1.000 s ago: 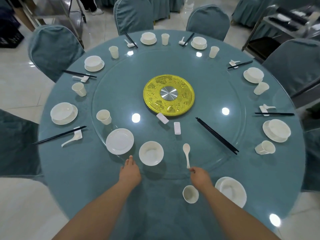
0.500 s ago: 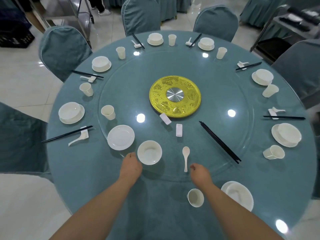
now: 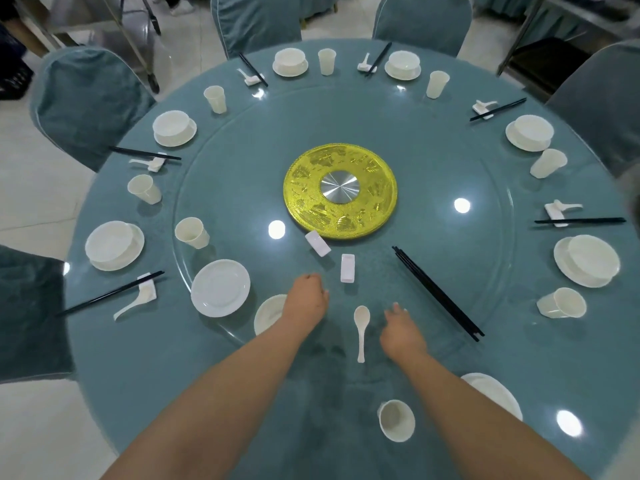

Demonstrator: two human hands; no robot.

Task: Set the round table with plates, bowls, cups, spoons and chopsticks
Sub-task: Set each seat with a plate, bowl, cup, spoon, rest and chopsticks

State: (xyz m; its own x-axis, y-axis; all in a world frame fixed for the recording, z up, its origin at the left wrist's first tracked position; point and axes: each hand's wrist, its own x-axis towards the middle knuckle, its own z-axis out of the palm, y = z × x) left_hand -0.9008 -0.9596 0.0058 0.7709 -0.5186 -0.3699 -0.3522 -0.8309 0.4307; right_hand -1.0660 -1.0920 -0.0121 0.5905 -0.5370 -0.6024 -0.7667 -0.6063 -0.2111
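Landmark = gold disc (image 3: 340, 191) at the centre of the round bench (image 3: 346, 445), which has a teal cloth w/ a glass turntable on top.

Left hand (image 3: 306, 301) hangs over the glass on the near side of the disc, fingers curled under. It covers part of a white bowl (image 3: 268, 313), and I cannot tell if that grip holds anything. Right hand (image 3: 401, 332) is near-right of the disc, fingers loosely bent, nothing in it, just beside a white spoon (image 3: 361, 327) that lies flat w/ its scoop toward the disc. Hand and spoon look apart.

Betw. the hands and the disc: two white chopstick rests. One rest (image 3: 317, 243) is almost touching the disc's near rim, angled. The other rest (image 3: 347, 268) sits a bit nearer the person. Loose black chopsticks (image 3: 437, 292) lie diagonally near-right of the disc, on the glass. An empty plate (image 3: 220, 287) is near-left of the disc, w/ a cup (image 3: 191, 233) just beyond it, also on the glass.

Nearest the person, off the glass: a small cup (image 3: 396, 420) lying on its side and a plate w/ bowl (image 3: 498, 393), partly hidden by the right forearm.

Round the rim, all sides of the disc, are set places: bowl on plate, cup, spoon on rest, chopsticks. One e.g. far-left of the disc: stacked bowl (image 3: 174, 127). Cup right of the disc (image 3: 562, 303) is tipped on its side.

Teal-covered chairs (image 3: 86, 98) ring the bench.
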